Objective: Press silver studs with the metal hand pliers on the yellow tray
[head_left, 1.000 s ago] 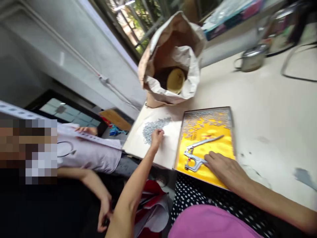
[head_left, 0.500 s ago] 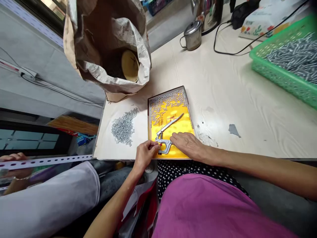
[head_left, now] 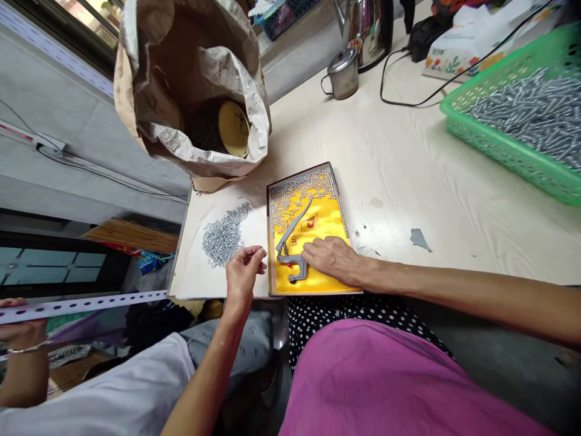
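Note:
My right hand [head_left: 333, 260] is wrapped round one side of grey hand pliers [head_left: 290, 258], whose long lever points up and away. The pliers rest over a shallow tray [head_left: 271, 260] lined with a yellow printed sheet [head_left: 327, 218]. Small silvery metal pieces [head_left: 318, 181] are scattered at the tray's far end. Just outside its left edge, my left hand [head_left: 240, 275] hovers with thumb and fingers pinched; whatever they may hold is too small to make out. Beside that hand lies a pile of short metal pieces [head_left: 222, 236] on the table.
An open paper sack [head_left: 127, 115] with a round yellowish container [head_left: 233, 128] inside stands behind the pile. Farther back are a lidded metal mug [head_left: 344, 75], a kettle [head_left: 370, 33] and a cable. A green basket [head_left: 508, 157] of metal pieces sits right. Another person's hand [head_left: 22, 330] holds a perforated strip [head_left: 91, 303].
My left hand has drawn away from the pliers' jaw toward the left, past the tray edge. The pliers have turned slightly in my right hand, their lever now pointing more steeply away.

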A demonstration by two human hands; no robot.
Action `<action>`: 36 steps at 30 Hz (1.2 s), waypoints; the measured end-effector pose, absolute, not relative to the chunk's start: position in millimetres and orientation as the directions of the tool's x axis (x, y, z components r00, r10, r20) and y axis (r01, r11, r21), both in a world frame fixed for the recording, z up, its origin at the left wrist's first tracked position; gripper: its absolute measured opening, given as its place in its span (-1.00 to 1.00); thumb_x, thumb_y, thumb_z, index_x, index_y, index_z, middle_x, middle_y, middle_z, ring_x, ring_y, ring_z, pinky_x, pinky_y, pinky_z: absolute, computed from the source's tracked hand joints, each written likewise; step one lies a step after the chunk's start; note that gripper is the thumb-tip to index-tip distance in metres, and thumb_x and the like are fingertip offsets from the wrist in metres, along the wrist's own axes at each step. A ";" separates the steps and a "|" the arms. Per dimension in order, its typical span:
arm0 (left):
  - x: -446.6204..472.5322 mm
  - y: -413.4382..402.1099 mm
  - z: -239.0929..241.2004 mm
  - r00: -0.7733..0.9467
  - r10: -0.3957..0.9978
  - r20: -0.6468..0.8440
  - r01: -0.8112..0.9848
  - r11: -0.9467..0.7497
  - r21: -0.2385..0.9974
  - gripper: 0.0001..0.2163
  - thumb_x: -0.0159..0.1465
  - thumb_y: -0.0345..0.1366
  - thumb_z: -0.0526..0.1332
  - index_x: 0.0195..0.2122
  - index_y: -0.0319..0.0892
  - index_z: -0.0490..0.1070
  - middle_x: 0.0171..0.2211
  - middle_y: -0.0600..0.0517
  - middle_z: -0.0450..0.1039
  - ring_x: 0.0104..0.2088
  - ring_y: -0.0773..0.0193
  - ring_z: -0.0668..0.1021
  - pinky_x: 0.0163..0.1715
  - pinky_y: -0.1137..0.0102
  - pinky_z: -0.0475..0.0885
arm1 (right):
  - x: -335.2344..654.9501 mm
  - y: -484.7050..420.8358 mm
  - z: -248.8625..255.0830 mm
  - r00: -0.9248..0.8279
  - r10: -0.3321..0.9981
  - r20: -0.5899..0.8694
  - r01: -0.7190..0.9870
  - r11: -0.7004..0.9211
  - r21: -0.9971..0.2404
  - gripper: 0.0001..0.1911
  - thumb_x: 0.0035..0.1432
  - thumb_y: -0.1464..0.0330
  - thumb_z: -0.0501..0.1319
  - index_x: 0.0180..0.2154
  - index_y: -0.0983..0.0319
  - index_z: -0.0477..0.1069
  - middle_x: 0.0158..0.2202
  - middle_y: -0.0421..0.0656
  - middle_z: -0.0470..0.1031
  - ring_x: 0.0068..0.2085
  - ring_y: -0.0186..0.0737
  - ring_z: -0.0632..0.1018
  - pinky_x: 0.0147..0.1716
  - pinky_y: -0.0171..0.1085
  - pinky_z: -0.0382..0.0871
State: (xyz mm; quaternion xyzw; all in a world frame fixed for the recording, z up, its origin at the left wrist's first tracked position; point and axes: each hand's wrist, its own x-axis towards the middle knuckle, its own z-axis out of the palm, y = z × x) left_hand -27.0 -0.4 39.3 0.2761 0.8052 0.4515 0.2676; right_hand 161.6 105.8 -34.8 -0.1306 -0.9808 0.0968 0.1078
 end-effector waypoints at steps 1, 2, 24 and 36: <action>-26.5 0.9 42.6 -0.704 0.688 -0.174 0.209 0.435 0.876 -0.62 -0.07 -0.06 0.45 -0.36 -0.25 0.50 -0.44 0.04 0.52 -0.57 0.39 0.47 -0.56 0.48 0.37 | 157.9 112.7 -31.2 -0.938 0.297 0.176 0.259 0.943 -0.210 -0.72 0.38 0.59 -0.05 -0.16 0.26 0.40 -0.23 -0.07 0.48 -0.25 -0.16 0.42 -0.39 -0.20 0.11; -25.3 2.3 45.5 -0.700 0.694 -0.171 0.217 0.434 0.874 -0.62 -0.06 -0.05 0.44 -0.36 -0.25 0.51 -0.44 0.03 0.53 -0.56 0.39 0.47 -0.56 0.49 0.36 | 154.9 120.0 -26.8 -0.927 0.332 0.177 0.296 0.934 -0.200 -0.71 0.38 0.59 -0.06 -0.15 0.27 0.40 -0.22 -0.06 0.48 -0.24 -0.15 0.42 -0.39 -0.20 0.11; -8.3 -19.0 -9.6 -0.529 0.680 -0.508 0.130 0.656 0.743 -0.58 -0.07 0.02 0.47 -0.38 -0.26 0.57 -0.58 0.05 0.47 -0.59 0.39 0.43 -0.59 0.52 0.31 | 176.6 104.7 -33.9 -0.944 0.331 -0.002 0.318 0.906 -0.279 -0.82 0.39 0.55 0.03 -0.17 0.22 0.35 -0.18 -0.10 0.50 -0.22 -0.16 0.44 -0.45 -0.19 0.04; -9.0 -4.7 -2.0 -0.462 0.616 -0.638 0.143 0.762 0.632 -0.68 -0.03 -0.09 0.47 -0.50 -0.26 0.51 -0.64 0.07 0.40 -0.64 0.41 0.40 -0.61 0.53 0.30 | 175.7 102.3 -32.1 -0.932 0.358 -0.063 0.361 0.890 -0.280 -0.77 0.40 0.55 0.00 -0.12 0.24 0.39 -0.16 -0.08 0.50 -0.19 -0.13 0.45 -0.45 -0.18 0.08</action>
